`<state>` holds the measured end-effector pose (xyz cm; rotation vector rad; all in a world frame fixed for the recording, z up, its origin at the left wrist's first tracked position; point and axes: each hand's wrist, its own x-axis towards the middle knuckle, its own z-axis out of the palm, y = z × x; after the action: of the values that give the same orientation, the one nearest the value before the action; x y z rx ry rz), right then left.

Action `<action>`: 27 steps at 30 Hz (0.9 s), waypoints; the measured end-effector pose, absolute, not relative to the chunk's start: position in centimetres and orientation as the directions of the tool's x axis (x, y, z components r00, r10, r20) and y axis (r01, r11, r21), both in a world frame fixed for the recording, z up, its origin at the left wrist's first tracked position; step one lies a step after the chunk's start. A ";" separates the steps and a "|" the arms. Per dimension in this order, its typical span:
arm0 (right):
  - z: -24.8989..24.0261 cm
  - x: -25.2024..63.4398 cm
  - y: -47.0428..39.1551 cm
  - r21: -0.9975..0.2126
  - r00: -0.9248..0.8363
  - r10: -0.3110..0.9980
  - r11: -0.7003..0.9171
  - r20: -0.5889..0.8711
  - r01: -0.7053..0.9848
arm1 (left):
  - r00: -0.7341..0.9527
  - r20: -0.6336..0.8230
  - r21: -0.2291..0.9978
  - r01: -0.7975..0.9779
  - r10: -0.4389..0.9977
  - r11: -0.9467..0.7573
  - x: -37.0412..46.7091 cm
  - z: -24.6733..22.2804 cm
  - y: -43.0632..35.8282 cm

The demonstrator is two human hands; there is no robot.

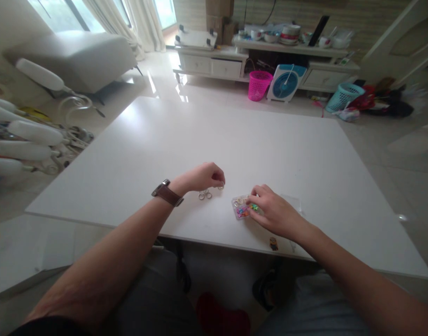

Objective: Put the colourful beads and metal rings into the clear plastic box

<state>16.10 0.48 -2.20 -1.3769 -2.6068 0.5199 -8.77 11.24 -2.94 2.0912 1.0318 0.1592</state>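
My left hand (211,176), with a brown-strapped watch on its wrist, is pinched on a small metal ring (221,186) just above the white table (235,135). Several loose metal rings (205,195) lie together on the tabletop below that hand. To the right is a small clear compartment box (235,214), with metal rings in one section and colourful little pieces (242,212) in others. My right hand (271,210) reaches over the box from the right, its thumb and fingers apart at the compartments. It covers part of the box.
A minion figure (273,243) lies near the table's front edge. What looks like a clear lid (292,203) is right of the box. White-padded chair parts (35,133) stand at the left. Beyond the table are a pink basket (259,86) and a blue fan (285,84).
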 end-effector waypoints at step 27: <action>-1.4 16.1 0.5 -0.401 -0.455 0.890 0.425 0.024 0.811 | 0.859 0.006 0.320 0.484 0.512 -0.815 -3.6 -3.9 6.3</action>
<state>16.10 0.46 -1.37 -1.4898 -2.4471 0.4937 -3.65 6.27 -3.87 2.7249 0.7492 0.1310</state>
